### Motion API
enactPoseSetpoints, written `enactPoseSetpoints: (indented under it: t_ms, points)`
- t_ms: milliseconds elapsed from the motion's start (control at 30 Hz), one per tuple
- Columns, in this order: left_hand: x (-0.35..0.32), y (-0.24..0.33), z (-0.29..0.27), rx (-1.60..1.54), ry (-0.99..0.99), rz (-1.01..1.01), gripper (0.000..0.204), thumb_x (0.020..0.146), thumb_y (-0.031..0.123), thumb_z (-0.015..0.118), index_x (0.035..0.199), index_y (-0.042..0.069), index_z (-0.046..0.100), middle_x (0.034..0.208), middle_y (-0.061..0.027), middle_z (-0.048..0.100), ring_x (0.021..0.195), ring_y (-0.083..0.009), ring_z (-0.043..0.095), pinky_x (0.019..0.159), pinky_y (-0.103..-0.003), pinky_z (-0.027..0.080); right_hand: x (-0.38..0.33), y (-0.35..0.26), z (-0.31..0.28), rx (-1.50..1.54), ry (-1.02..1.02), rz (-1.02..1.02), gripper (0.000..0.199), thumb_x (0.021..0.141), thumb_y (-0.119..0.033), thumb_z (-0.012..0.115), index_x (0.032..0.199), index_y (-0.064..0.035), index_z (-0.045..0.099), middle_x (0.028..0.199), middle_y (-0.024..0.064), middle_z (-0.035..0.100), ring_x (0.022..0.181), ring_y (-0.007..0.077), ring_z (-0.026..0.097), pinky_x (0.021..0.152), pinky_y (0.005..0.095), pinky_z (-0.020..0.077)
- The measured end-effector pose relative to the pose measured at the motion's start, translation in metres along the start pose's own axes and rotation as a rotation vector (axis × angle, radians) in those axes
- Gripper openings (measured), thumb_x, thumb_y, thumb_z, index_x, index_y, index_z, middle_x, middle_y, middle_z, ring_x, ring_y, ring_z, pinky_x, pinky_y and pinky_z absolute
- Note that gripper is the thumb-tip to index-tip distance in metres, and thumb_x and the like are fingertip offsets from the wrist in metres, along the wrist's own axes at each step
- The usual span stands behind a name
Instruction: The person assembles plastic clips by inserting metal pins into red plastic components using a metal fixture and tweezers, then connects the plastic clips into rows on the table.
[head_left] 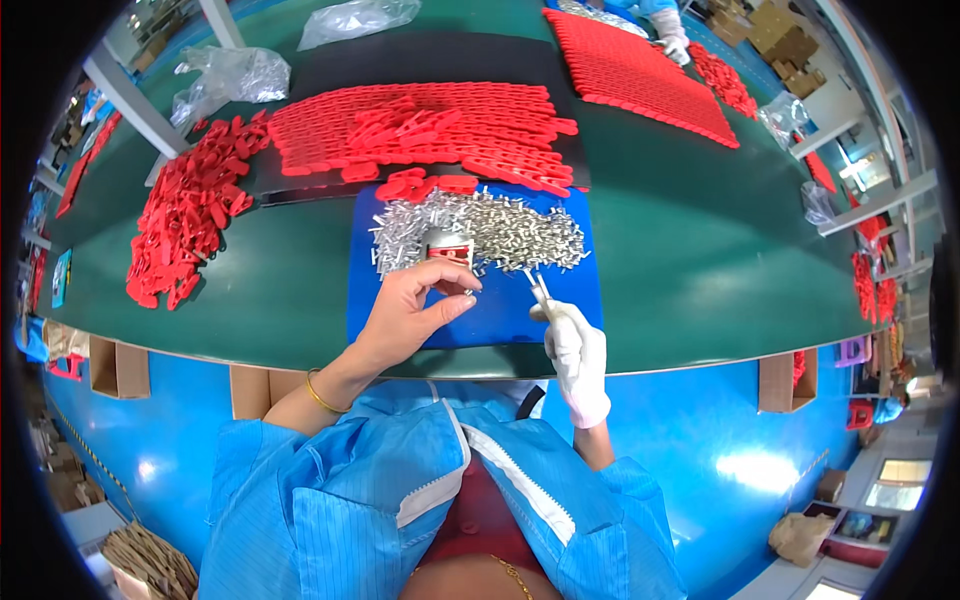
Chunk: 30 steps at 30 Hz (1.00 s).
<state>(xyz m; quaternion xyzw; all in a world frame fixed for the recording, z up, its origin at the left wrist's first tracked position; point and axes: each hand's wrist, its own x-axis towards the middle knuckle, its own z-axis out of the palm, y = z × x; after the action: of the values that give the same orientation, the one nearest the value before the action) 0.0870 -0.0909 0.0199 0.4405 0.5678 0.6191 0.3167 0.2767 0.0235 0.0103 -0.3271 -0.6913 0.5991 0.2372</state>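
Observation:
My left hand (415, 305) is bare and pinches a small red plastic part with a silver metal piece (447, 247) over a blue mat (480, 310). My right hand (577, 350) wears a white glove and grips metal tweezers (539, 287), their tip near a heap of small silver metal pins (500, 228) on the mat. The two hands are close together at the front edge of the green table (680, 250).
Rows of red plastic parts (420, 135) lie on a black sheet behind the mat, with a loose pile of red parts (190, 210) at the left. A red grid tray (640, 70) and another person's gloved hand (672, 35) are at the far right. Clear plastic bags (230, 75) lie at the back.

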Motion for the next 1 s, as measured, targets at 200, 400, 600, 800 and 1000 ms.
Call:
enactPoseSetpoints:
  t_ms: [200,400,600,800,1000]
  points:
    - [-0.016,0.005,-0.016,0.165,0.047,0.101,0.014,0.077,-0.001,0.064,0.091,0.001,0.064,0.087,-0.0068,0.062,0.076,-0.0172,0.054,0.071,-0.026,0.044,0.005,-0.007,0.018,-0.273,-0.117,-0.173,0.021,0.086,-0.019,0.064,0.100,-0.0041,0.064,0.074,0.0043,0.063,0.056,0.0144,0.051,0.054,0.0260,0.0400]
    - [-0.018,0.007,-0.021,0.260,0.071,0.176,0.013,0.077,-0.002,0.065,0.089,0.002,0.064,0.087,-0.0064,0.061,0.077,-0.0173,0.053,0.071,-0.027,0.044,0.009,-0.011,0.022,-0.347,-0.160,-0.260,0.023,0.083,-0.022,0.066,0.099,-0.0055,0.064,0.076,0.0047,0.065,0.057,0.0169,0.054,0.054,0.0274,0.0411]
    - [-0.017,0.007,-0.021,0.245,0.048,0.167,0.013,0.077,-0.003,0.065,0.089,0.002,0.064,0.085,-0.0062,0.060,0.076,-0.0174,0.053,0.071,-0.027,0.044,0.011,-0.014,0.021,-0.388,-0.180,-0.272,0.023,0.083,-0.022,0.067,0.098,-0.0052,0.064,0.077,0.0051,0.065,0.057,0.0173,0.055,0.054,0.0279,0.0411]
    - [-0.016,0.005,-0.023,0.242,0.070,0.127,0.012,0.079,0.000,0.067,0.090,0.003,0.066,0.086,-0.0073,0.059,0.078,-0.0163,0.051,0.071,-0.027,0.043,0.011,-0.014,0.015,-0.368,-0.159,-0.266,0.023,0.083,-0.022,0.067,0.098,-0.0047,0.064,0.076,0.0058,0.065,0.055,0.0179,0.054,0.053,0.0278,0.0409]
    - [-0.015,0.004,-0.021,0.246,0.049,0.166,0.013,0.077,-0.003,0.065,0.089,0.002,0.064,0.084,-0.0062,0.059,0.077,-0.0173,0.053,0.071,-0.026,0.043,0.014,-0.018,0.015,-0.391,-0.189,-0.300,0.024,0.083,-0.018,0.066,0.098,-0.0001,0.064,0.071,0.0043,0.062,0.056,0.0138,0.049,0.054,0.0246,0.0381]
